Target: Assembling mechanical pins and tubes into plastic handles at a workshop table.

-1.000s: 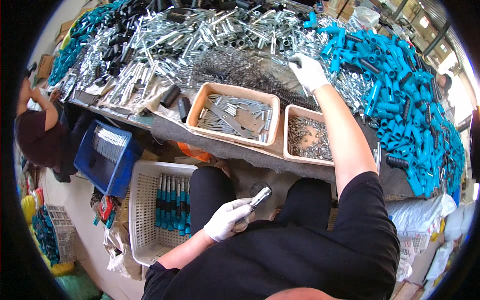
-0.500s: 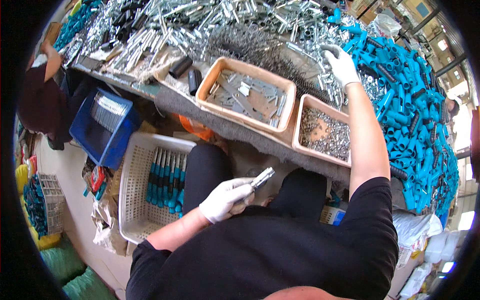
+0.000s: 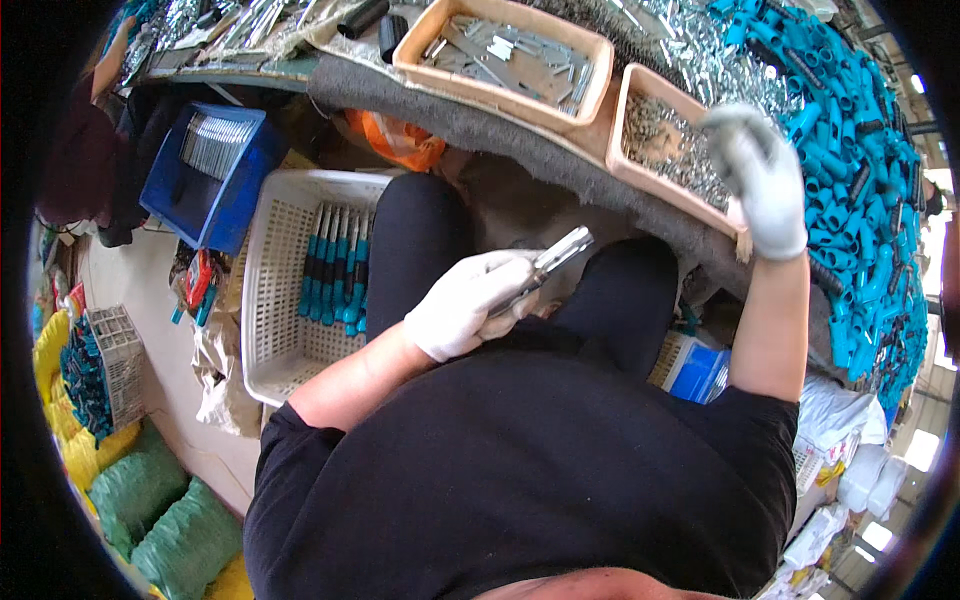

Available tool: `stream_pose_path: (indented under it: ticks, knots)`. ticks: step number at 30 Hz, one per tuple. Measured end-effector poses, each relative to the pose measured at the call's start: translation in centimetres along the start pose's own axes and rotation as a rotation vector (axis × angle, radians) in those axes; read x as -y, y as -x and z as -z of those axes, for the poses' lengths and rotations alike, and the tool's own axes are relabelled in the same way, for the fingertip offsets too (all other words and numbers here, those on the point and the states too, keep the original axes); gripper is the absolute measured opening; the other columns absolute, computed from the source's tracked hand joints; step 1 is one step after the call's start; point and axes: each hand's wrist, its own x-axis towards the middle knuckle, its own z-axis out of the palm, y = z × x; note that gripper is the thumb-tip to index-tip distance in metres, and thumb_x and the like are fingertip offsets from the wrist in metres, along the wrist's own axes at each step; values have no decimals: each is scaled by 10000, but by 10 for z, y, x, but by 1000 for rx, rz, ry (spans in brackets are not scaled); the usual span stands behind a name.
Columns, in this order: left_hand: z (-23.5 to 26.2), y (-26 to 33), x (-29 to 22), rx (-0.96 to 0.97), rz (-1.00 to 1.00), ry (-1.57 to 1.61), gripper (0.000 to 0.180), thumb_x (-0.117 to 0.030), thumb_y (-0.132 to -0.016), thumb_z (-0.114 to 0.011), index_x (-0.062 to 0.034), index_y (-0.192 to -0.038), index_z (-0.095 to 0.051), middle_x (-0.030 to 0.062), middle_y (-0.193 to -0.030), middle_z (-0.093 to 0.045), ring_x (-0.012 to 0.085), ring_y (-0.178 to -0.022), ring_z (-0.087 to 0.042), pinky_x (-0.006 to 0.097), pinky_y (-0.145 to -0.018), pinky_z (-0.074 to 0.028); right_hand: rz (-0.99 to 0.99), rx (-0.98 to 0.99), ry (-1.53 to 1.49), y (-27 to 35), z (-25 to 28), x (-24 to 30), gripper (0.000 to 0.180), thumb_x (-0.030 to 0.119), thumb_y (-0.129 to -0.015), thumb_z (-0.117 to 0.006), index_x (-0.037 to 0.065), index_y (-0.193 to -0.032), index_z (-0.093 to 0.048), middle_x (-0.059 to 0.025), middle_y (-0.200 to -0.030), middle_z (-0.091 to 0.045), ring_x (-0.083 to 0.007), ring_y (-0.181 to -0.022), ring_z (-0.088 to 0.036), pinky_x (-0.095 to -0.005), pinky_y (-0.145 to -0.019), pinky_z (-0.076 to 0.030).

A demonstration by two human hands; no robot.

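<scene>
My left hand point(image 3: 478, 302), in a white glove, is closed around a short silver metal tube point(image 3: 563, 250) above my lap. The tube's slotted-looking end points up and to the right. My right hand point(image 3: 765, 180), also gloved, hovers at the right end of a small peach tray point(image 3: 617, 145) of tiny metal parts point(image 3: 660, 140). Motion smears its fingers, and whether they hold anything is unclear. Left of that tray stands a larger peach tray point(image 3: 408, 55) with flat metal strips point(image 3: 500, 65) in it.
A white basket point(image 3: 262, 330) of teal-and-black handled tools point(image 3: 335, 260) stands left of my legs, beside a blue bin point(image 3: 175, 190) of metal pieces. Teal plastic parts point(image 3: 850, 190) heap up at right. Another person point(image 3: 85, 160) is at far left. Green sacks point(image 3: 190, 535) lie lower left.
My right hand has drawn back from the loose metal pile to the small tray. My left hand still grips the metal tube. The view has tilted downward.
</scene>
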Motion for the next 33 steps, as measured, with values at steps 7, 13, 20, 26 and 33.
stream_pose_path:
  ticks: [7, 13, 20, 26, 33]
  knots:
    - [-26, -2, 5, 63, 59, -181, 409, -381, -946, -507, -7, -1104, -551, -48, -659, -428, 26, -485, -313, 187, -428, -229, -136, 294, -42, 74, -39, -21, 195, 173, -904, -577, 22, -1003, -652, -70, -891, -657, -133, -824, -606, -286, -763, -483]
    - [-33, -5, 24, 107, 158, -20, 459, -443, -915, -565, -31, -1111, -520, -21, -656, -460, 38, -471, -327, 197, -429, -251, 43, 365, 20, 101, -54, -39, 175, 179, -914, -563, 62, -1030, -620, -112, -792, -641, -184, -720, -629, -314, -669, -498]
    - [-27, -17, 26, 181, 193, 88, 488, -326, -948, -543, 29, -1275, -475, -3, -688, -469, 36, -488, -329, 183, -444, -260, 75, -497, 646, 18, 91, -83, 310, 272, -851, -617, 56, -1073, -630, -161, -1024, -653, -282, -969, -627, -377, -850, -498]
    - [-26, -26, 15, 152, 199, -87, 491, -443, -934, -535, -1, -1144, -505, 1, -664, -488, 44, -472, -366, 200, -433, -283, -553, -587, 1222, -60, 160, -160, 506, 388, -793, -664, 105, -1184, -512, -148, -1096, -647, -344, -1045, -599, -473, -868, -467]
    - [-20, -32, 9, 49, 139, -148, 464, -441, -936, -525, -8, -1101, -530, 4, -674, -507, 41, -475, -370, 193, -425, -271, -617, -513, 1302, -72, 150, -163, 440, 372, -780, -640, 60, -1089, -604, -189, -1095, -637, -331, -1038, -614, -458, -904, -448]
